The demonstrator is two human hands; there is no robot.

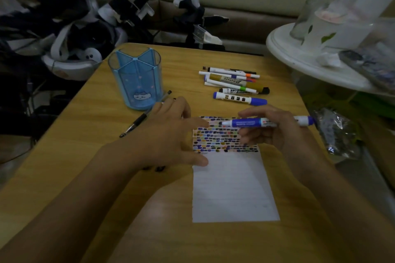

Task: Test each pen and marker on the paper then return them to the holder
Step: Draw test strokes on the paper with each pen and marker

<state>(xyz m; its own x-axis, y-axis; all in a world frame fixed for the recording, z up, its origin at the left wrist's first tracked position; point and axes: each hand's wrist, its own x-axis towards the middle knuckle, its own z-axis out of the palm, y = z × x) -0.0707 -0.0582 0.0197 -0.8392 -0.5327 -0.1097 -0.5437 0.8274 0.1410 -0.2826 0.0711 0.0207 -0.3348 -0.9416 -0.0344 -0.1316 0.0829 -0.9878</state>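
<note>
Between the right hand's (275,132) curled fingers (248,133) and thumb sits a blue marker (256,123), held level above the paper (233,188) with its dark tip pointing left toward the left hand (168,134). The left hand lies flat with straight fingers spread, its thumb on the sheet's left edge, pinning it to the wooden table (96,134).

The upper part of the paper is packed with rows of coloured dabs, so the step in hand looks like testing this marker. To do it well, the tip should tilt down and land in the white area just below the last row, with a short light stroke while the left hand holds the sheet flat.

Beyond the hands, the blue holder (136,79) stands empty as far as its clear walls show, a black pen (145,114) lies beside it partly under the left hand, and a pile of markers (233,83) waits behind the paper. Whether the held marker's cap is posted on its rear end is hard to tell, and the print on its barrel is blurred.
</note>
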